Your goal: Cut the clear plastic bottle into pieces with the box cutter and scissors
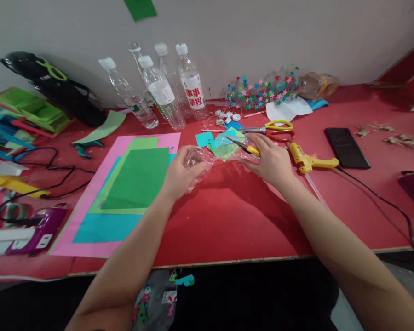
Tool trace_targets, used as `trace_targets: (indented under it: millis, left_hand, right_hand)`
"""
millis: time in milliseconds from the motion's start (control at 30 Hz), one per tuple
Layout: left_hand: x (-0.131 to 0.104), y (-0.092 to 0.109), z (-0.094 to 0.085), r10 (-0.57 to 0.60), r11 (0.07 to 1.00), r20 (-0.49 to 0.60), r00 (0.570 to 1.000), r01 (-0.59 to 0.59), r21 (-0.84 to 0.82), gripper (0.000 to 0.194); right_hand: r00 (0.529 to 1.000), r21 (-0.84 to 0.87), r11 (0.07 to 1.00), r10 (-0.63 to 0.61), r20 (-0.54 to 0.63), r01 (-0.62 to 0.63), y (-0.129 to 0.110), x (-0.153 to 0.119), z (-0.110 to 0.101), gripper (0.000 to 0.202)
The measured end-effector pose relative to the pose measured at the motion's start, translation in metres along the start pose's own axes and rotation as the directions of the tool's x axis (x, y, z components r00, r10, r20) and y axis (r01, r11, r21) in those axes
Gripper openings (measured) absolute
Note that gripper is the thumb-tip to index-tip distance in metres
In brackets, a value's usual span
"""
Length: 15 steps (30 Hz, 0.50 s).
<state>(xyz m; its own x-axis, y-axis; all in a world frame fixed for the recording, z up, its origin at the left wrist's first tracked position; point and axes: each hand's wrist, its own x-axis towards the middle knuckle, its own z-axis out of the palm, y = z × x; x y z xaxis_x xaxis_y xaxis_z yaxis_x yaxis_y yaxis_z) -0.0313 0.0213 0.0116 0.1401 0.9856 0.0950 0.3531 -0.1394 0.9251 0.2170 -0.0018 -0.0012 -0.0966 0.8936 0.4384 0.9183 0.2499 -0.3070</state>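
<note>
My left hand (pixel 183 174) is closed round a clear plastic bottle piece (pixel 196 158), whose crumpled side shows past the fingers. To the right, my right hand (pixel 272 158) is over a yellow and black utility knife (pixel 252 150), thumb and fingers apart on either side of its handle. Whether they touch the knife is hard to see. The knife points up and left over small paper squares (pixel 204 139) in blue and green. Clear plastic film lies close to my right thumb. Behind that hand are scissors (pixel 278 125) with yellow and red handles.
Plastic bottles (pixel 161 89) stand by the wall, beside a star-covered bottle (pixel 262 89) lying down. Coloured paper sheets (pixel 136 177) are stacked left. A yellow glue gun (pixel 310 161), its cord and a phone (pixel 347 147) lie right. A purple power strip (pixel 43 232) sits far left.
</note>
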Motion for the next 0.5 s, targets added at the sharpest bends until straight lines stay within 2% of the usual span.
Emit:
trace_targets:
  millis: [67,133,200,267,333,400,500]
  left_hand:
    - [-0.004,-0.003,0.001,0.16,0.964,-0.008,0.987,-0.154,0.218,0.05]
    - [-0.008,-0.006,0.0,0.197,0.918,0.027,0.98,-0.194,0.345,0.055]
    - [-0.008,-0.01,-0.001,0.132,0.924,0.037,0.991,-0.136,0.356,0.046]
    - [-0.005,-0.014,-0.001,0.004,0.958,0.03,1.0,-0.012,0.288,0.032]
    - [-0.001,-0.02,-0.001,-0.154,0.975,0.055,0.986,0.143,0.169,0.022]
    - [0.003,-0.025,-0.001,-0.28,0.96,0.09,0.956,0.277,0.046,0.021]
    - [0.004,-0.028,0.0,-0.324,0.945,0.047,0.945,0.325,-0.022,0.024]
  right_hand:
    - [1.0,-0.026,1.0,0.007,0.018,-0.007,-0.002,0.0,-0.003,0.052]
    - [0.999,-0.039,0.999,0.033,0.012,-0.032,-0.006,-0.002,-0.008,0.046]
    - [0.998,-0.025,0.997,0.066,-0.019,-0.067,-0.013,-0.005,-0.014,0.042]
    - [0.997,0.019,0.997,0.079,-0.01,-0.079,-0.023,-0.01,-0.018,0.037]
    - [0.994,0.07,0.996,0.047,0.096,-0.054,-0.036,-0.015,-0.019,0.032]
    - [0.968,0.083,0.996,0.003,0.252,-0.025,-0.049,-0.02,-0.015,0.03]
    - [0.898,0.027,0.999,0.03,0.439,-0.046,-0.062,-0.025,-0.005,0.028]
